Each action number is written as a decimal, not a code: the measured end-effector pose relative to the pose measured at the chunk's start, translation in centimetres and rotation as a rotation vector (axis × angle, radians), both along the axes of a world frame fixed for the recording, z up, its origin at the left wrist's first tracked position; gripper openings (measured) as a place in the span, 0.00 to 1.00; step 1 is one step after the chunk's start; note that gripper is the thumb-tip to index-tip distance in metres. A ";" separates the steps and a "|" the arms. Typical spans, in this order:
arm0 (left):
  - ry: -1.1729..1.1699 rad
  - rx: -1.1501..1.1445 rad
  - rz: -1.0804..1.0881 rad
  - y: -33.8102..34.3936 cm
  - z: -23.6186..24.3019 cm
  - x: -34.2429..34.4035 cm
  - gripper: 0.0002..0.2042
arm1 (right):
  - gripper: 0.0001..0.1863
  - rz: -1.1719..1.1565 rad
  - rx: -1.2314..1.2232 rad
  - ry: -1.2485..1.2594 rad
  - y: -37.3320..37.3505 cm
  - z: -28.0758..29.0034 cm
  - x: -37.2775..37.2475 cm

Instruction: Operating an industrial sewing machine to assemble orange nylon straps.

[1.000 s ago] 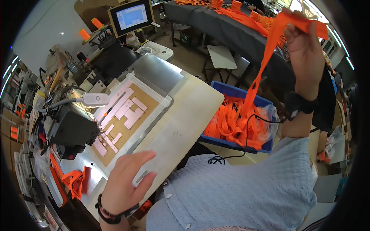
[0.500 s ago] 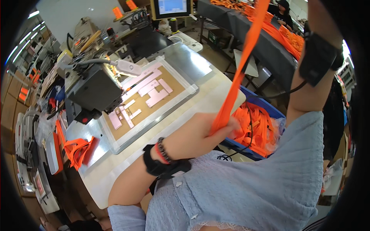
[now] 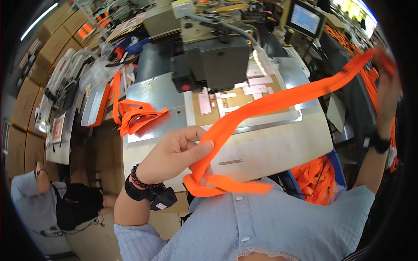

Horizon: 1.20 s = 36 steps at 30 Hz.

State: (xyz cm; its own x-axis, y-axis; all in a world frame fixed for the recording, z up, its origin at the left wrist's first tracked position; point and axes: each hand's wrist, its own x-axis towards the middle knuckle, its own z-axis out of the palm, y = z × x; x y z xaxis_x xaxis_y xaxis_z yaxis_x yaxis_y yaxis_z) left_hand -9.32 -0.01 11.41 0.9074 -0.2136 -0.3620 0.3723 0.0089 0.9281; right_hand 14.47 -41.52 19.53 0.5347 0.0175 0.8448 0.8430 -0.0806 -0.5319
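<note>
A long orange zipper-like strip [image 3: 287,96] stretches diagonally above the pale worktable [image 3: 274,141]. My left hand [image 3: 178,152], low centre, is closed on it near a folded, dangling end. My right hand [image 3: 385,69], blurred at the upper right, grips the other end, held out at arm's length. Behind the strip stands a dark sewing machine head [image 3: 220,65] over a cardboard template with pink pieces [image 3: 204,104], partly hidden. A crumpled bunch of orange strips [image 3: 137,117] lies on the metal plate at left, and a blue bin [image 3: 337,169] of similar strips sits below the table's right side.
A person in light blue and black [image 3: 69,204] is at lower left, beside another machine bench [image 3: 61,145]. An orange-rimmed tray [image 3: 95,104] lies left of the worktable. A monitor [image 3: 305,19], a stool [image 3: 334,113] and a dark-covered table [image 3: 363,102] are at right.
The view has swung left. My left hand, open over the table a second ago, has taken hold of the strip, which now stretches sideways between my hands instead of hanging from the right.
</note>
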 end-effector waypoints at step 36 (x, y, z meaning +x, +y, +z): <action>0.044 -0.080 0.021 -0.7 -2.9 4.6 0.14 | 0.23 0.395 -0.986 0.243 11.8 -9.5 -7.6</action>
State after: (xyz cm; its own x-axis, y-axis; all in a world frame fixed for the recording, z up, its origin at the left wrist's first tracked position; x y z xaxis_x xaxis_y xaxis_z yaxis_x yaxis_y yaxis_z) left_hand -4.73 -0.67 8.48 0.8955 -0.2244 -0.3843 0.4117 0.0901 0.9069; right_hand 6.90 -29.76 10.06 0.4935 0.8368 0.2372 0.7840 -0.3099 -0.5379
